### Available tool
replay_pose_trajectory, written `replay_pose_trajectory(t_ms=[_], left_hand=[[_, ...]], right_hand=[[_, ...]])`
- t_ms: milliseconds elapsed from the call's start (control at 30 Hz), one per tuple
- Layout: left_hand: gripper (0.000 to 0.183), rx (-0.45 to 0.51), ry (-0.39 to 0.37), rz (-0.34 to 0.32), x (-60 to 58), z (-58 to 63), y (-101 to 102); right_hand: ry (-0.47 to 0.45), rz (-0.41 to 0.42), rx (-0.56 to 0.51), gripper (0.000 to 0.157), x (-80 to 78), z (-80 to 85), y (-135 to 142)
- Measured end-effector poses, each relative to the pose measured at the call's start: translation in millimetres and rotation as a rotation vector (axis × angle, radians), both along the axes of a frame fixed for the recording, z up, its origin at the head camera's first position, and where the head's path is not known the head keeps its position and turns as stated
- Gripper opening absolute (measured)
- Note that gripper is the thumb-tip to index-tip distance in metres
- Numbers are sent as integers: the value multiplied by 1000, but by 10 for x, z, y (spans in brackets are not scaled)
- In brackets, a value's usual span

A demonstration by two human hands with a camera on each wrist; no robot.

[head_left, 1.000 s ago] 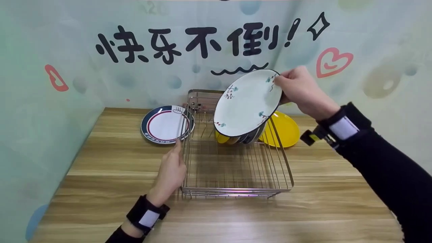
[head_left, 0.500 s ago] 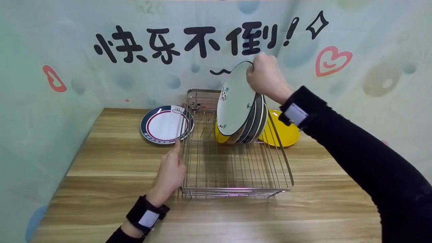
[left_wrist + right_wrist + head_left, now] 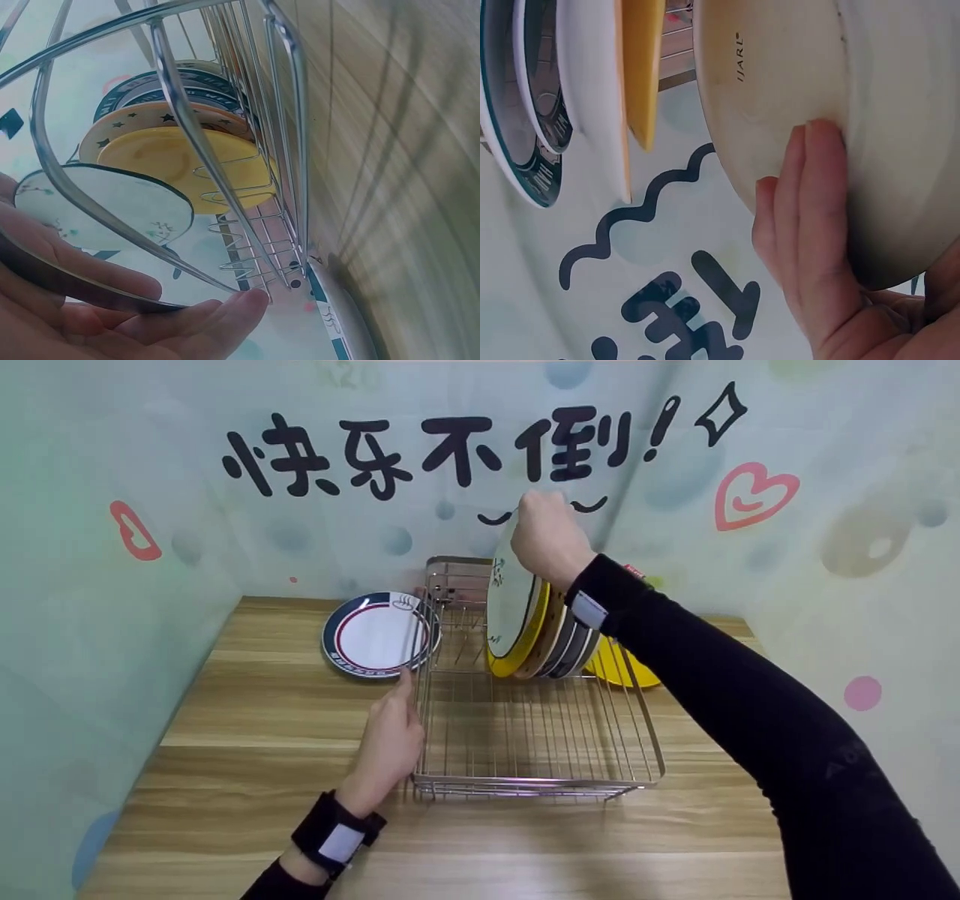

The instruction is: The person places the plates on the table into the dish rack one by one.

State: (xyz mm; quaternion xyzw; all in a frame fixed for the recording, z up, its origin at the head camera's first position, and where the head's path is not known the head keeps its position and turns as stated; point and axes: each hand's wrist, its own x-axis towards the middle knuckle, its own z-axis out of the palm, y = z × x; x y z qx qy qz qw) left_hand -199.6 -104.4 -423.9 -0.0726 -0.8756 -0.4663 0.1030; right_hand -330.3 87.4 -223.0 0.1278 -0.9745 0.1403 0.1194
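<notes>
My right hand (image 3: 551, 540) pinches the upper edge of a white oval plate (image 3: 508, 600) with small flower sprigs and a dark rim. Thumb and fingers lie on opposite faces; the right wrist view shows straight fingers (image 3: 821, 187) against its underside. The plate stands nearly upright at the rear of a wire dish rack (image 3: 540, 781), left of a yellow plate (image 3: 142, 161). Whether it touches the rack's bottom is unclear. With its index finger extended, my left hand (image 3: 386, 742) grips the rack's left rim.
Behind the yellow plate in the rack stand a star-patterned plate (image 3: 127, 124) and dark-rimmed plates (image 3: 544, 184). A blue-rimmed white plate (image 3: 375, 637) lies on the wooden table (image 3: 247, 697) left of the rack. Another yellow plate (image 3: 626, 664) lies to its right.
My right hand has moved left with the white plate, which has turned from facing forward to nearly edge-on beside the yellow plate. The left hand has stayed on the rack.
</notes>
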Motion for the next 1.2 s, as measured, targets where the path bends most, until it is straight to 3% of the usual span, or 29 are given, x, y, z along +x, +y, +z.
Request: replay_pose_trajectory(t_ms=[300, 533, 800, 1000, 1200], left_hand=[[67, 29, -56, 5, -4, 9, 22], [66, 43, -67, 7, -5, -2, 9], [66, 28, -33, -2, -4, 8, -7], [64, 16, -23, -2, 0, 14, -19], [63, 29, -47, -13, 6, 21, -20]], right_hand=[[-22, -55, 15, 22, -94, -125, -81], [-3, 3, 26, 20, -202, -315, -96], [23, 1, 59, 19, -277, -469, -109], [-12, 42, 37, 16, -297, -573, -139], [-56, 77, 35, 23, -305, -670, -142]])
